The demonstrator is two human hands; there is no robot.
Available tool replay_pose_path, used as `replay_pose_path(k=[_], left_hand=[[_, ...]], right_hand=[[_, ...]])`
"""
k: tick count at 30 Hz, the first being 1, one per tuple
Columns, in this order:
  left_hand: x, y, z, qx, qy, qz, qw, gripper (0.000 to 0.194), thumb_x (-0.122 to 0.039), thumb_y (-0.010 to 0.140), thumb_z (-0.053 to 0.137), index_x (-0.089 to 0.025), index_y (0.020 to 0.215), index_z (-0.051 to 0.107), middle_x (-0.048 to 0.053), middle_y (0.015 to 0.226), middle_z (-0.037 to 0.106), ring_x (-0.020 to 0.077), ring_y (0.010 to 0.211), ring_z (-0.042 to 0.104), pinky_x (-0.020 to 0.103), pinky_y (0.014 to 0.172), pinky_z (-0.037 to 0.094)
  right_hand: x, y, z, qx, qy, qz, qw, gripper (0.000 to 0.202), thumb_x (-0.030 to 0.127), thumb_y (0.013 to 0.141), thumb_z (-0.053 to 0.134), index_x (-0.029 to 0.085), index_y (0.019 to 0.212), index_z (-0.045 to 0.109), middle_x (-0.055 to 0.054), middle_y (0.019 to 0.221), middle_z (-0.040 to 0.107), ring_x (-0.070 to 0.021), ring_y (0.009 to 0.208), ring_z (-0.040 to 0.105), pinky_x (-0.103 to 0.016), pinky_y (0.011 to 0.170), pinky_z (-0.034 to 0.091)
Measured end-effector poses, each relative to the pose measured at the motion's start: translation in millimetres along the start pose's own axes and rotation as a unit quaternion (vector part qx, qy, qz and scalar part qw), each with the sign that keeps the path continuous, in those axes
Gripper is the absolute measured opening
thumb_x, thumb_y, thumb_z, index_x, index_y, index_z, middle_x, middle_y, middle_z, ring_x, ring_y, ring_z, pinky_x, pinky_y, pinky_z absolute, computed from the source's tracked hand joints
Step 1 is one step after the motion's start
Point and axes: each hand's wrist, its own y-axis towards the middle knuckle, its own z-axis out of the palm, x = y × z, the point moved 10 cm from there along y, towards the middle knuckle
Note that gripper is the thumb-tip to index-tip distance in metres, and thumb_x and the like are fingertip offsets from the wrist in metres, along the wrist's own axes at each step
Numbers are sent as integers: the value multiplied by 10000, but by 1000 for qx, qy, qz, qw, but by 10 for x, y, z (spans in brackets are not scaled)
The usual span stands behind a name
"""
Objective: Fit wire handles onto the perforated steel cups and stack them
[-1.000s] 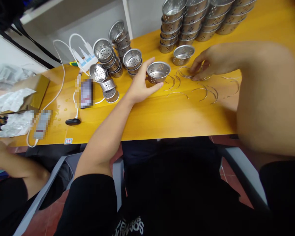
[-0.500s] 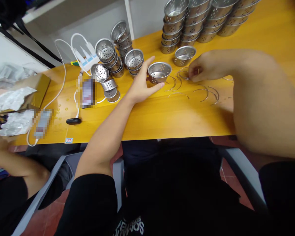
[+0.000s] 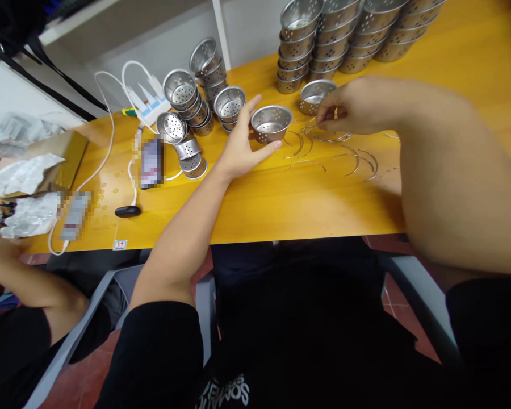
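My left hand point(image 3: 241, 146) is around the left side of a small perforated metal cup point(image 3: 271, 123). Its thumb lies along the cup's near wall and the index finger sticks up; the other fingers are mostly hidden. The cup stands upright, low over the table. My right hand point(image 3: 338, 112) is bent down with its fingertips pinched at a thin curved wire point(image 3: 323, 138), partly hidden by the fingers. Several more curved wires point(image 3: 357, 162) lie loose between and in front of my hands. Another perforated cup point(image 3: 317, 96) stands just behind the right fingertips.
Tall stacks of perforated cups point(image 3: 296, 59) stand at the back right. More stacks point(image 3: 189, 102) are left of my left hand, near a power strip point(image 3: 156, 105), a phone point(image 3: 152, 163) and cables. A co-worker's arm point(image 3: 25, 278) is at far left, by a cardboard box point(image 3: 74, 153).
My left hand and its cup have shifted slightly left. The right hand has moved a little left and up, and the wire beneath it has shifted.
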Motion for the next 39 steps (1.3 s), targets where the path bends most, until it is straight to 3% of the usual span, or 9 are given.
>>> replay_pose_path(k=[6, 9, 17, 24, 27, 31, 34, 36, 39], left_hand=[[11, 10, -32, -17, -5, -3, 1000, 1133, -690, 853, 797, -331, 1704, 140, 173, 1720, 406, 346, 1569, 522, 469, 1187, 581], [-8, 11, -52, -20, 6, 6, 1000, 1135, -693, 838, 809, -341, 1694, 151, 171, 1736, 378, 350, 1591, 492, 483, 1201, 567], [-126, 44, -162, -34, 87, 35, 995, 921, -774, 732, 854, -301, 1440, 500, 113, 1440, 596, 330, 1411, 586, 545, 1275, 469], [-67, 19, -107, -41, 74, 34, 996, 847, -663, 898, 748, -300, 1542, 334, 122, 1481, 549, 304, 1411, 596, 530, 1253, 487], [-72, 23, -123, -45, 49, 24, 997, 852, -615, 887, 772, -293, 1543, 335, 138, 1497, 567, 313, 1433, 601, 539, 1284, 485], [-28, 44, -100, -33, 50, 26, 998, 919, -659, 889, 744, -318, 1609, 286, 142, 1602, 512, 332, 1537, 534, 556, 1354, 419], [13, 48, -81, -35, 57, 36, 997, 944, -728, 944, 616, -347, 1672, 152, 130, 1675, 433, 318, 1608, 469, 540, 1373, 390], [13, 47, -85, -38, 56, 33, 997, 938, -775, 934, 597, -358, 1663, 179, 122, 1672, 433, 314, 1605, 470, 531, 1361, 406], [-47, 47, -128, -48, 52, 20, 997, 932, -830, 827, 714, -343, 1551, 386, 108, 1578, 525, 329, 1517, 543, 553, 1326, 450]], right_hand=[[116, -24, -50, -9, 0, -24, 1000, 210, 148, 831, 967, 251, 956, 833, 32, 797, 745, -108, 604, 577, -310, 675, 448], [156, -41, -81, -19, -8, -34, 999, 241, 96, 835, 934, 256, 988, 839, 22, 842, 759, -121, 627, 597, -308, 689, 471], [313, -122, -193, -25, -14, -46, 999, 185, 113, 909, 819, 232, 1051, 819, -16, 938, 775, -170, 727, 676, -314, 718, 521], [388, -177, -313, -62, -10, -40, 997, 172, 115, 925, 730, 211, 1060, 778, -23, 925, 762, -185, 781, 700, -322, 758, 546], [366, -176, -354, -91, 33, -27, 995, 172, 122, 904, 738, 230, 1038, 741, -38, 897, 752, -191, 772, 697, -336, 756, 550], [380, -189, -421, -141, 113, -28, 983, 346, 33, 824, 748, 268, 1077, 721, -25, 864, 722, -177, 697, 645, -335, 691, 512], [432, -204, -452, -165, 139, -39, 976, 277, 53, 847, 723, 266, 1024, 718, -8, 793, 686, -172, 653, 604, -336, 661, 483], [459, -205, -451, -172, 131, -43, 975, 167, 114, 892, 721, 262, 967, 702, -11, 779, 677, -177, 657, 595, -344, 668, 477], [457, -186, -414, -177, 147, -43, 972, 103, 176, 916, 724, 263, 953, 683, -18, 779, 667, -181, 649, 572, -349, 658, 461]])
